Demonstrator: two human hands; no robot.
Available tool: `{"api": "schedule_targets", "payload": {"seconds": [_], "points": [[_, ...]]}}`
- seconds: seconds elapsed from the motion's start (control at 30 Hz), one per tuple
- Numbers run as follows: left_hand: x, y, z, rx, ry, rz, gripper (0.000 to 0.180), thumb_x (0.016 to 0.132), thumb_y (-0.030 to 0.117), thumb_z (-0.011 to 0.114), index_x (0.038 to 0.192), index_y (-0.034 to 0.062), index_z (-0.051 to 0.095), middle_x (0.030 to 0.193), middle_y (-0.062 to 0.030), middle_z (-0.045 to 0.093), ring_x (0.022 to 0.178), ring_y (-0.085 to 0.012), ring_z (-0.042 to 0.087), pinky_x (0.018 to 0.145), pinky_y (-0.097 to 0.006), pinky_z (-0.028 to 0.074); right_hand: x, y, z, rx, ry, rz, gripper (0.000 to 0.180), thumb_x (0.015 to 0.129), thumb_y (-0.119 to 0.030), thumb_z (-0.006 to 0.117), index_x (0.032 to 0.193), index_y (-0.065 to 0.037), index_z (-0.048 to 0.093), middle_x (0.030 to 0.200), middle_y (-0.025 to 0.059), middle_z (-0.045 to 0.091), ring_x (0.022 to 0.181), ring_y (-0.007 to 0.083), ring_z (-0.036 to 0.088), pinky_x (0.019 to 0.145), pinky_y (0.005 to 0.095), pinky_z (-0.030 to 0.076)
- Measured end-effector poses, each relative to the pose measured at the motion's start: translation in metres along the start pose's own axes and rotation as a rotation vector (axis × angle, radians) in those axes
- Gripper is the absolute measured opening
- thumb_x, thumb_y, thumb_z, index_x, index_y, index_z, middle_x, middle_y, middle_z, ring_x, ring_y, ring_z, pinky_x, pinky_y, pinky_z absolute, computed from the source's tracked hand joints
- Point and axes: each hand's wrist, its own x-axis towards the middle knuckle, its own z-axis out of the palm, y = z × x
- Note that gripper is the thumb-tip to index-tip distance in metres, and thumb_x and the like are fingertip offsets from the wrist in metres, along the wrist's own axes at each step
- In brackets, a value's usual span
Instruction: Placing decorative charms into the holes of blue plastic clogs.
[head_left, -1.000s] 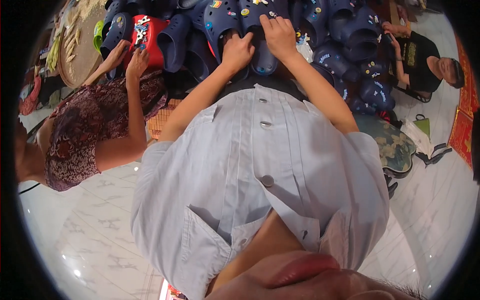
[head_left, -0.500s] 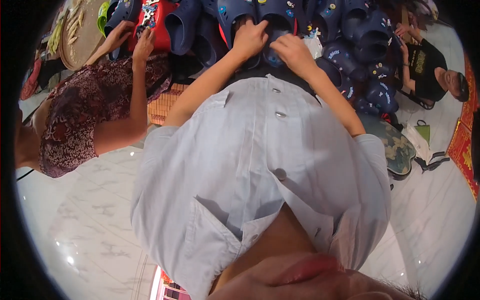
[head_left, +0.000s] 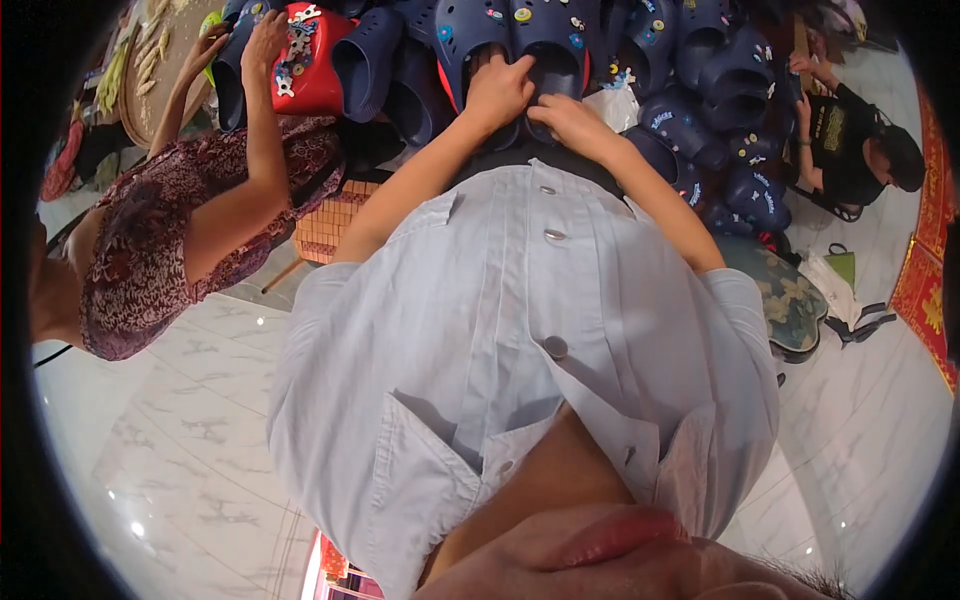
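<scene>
Navy clogs (head_left: 640,40) heaped around — red clog (head_left: 305,60) left.

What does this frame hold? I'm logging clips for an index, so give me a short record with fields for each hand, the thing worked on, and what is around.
left hand: rests on a navy clog, fingers curled at its opening
right hand: on the same clog, beside the left hand
navy clog: dark blue, small coloured charms on top
pile of clogs: mostly navy, spread ahead
red clog: with charms, touched by a co-worker's hand
floor: pale marble tiles
</scene>
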Motion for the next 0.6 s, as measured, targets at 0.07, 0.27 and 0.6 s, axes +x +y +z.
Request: {"api": "schedule_targets", "payload": {"seconds": [0.07,0.27,0.6], "points": [[0.001,0.000,0.001,0.055,0.046,0.075,0.036,0.077,0.020,0.062,0.113,0.0162,0.064,0.084,-0.0284,0.055,0.073,-0.0444,0.060,0.065,-0.052,0.050,-0.001,0.004,0.001,0.010,0.002,-0.020,0.029,0.077,-0.001,0.057,0.105,-0.008,0.060,0.100,0.0134,0.059,0.099,0.0354,0.058,0.085,0.0450,0.049],[-0.001,0.004,-0.001,0.031,0.024,0.047,0.034,0.077,0.020,0.061,0.110,0.0155,0.064,0.086,-0.0287,0.055,0.075,-0.0452,0.060,0.067,-0.053,0.050,-0.001,0.010,0.009,0.041,0.034,-0.017,0.037,0.069,0.004,0.061,0.104,-0.006,0.059,0.101,0.0138,0.058,0.100,0.0362,0.057,0.085,0.0449,0.049],[-0.006,0.019,-0.033,-0.047,-0.016,0.066,0.037,0.086,0.018,0.060,0.123,0.0201,0.061,0.088,-0.0259,0.054,0.079,-0.0449,0.057,0.072,-0.051,0.048,-0.002,-0.008,-0.015,0.288,0.296,0.019,0.027,0.070,0.005,0.062,0.096,-0.004,0.059,0.089,0.0107,0.057,0.082,0.0269,0.060,0.073,0.0349,0.050]]}}
